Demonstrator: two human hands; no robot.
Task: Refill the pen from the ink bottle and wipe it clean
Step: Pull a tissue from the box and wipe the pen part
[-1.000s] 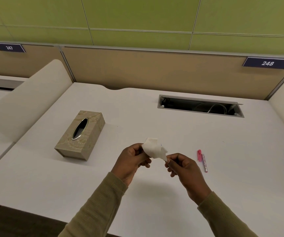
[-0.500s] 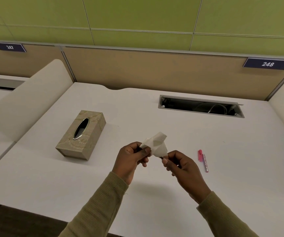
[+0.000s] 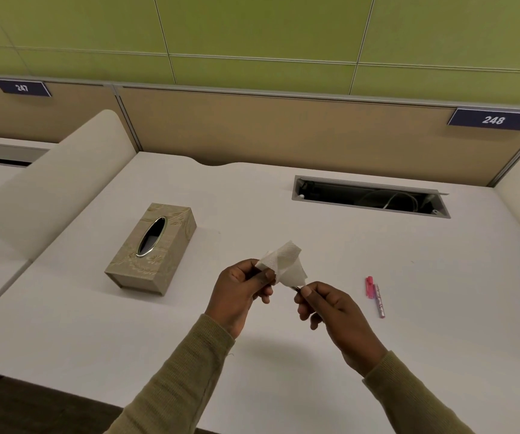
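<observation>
Left hand [image 3: 239, 289] is pinching the tissue [image 3: 286, 264] around the pen tip [image 3: 296, 288], right hand [image 3: 327, 308] pinching the pen above the near surface [image 3: 283, 208]; best twisting gently, keeping tissue snug.

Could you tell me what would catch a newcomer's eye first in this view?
Probably the white tissue pinched between the left hand and right hand above the middle of the white desk. Next, the tan tissue box to the left and the pink pen lying to the right.
</observation>
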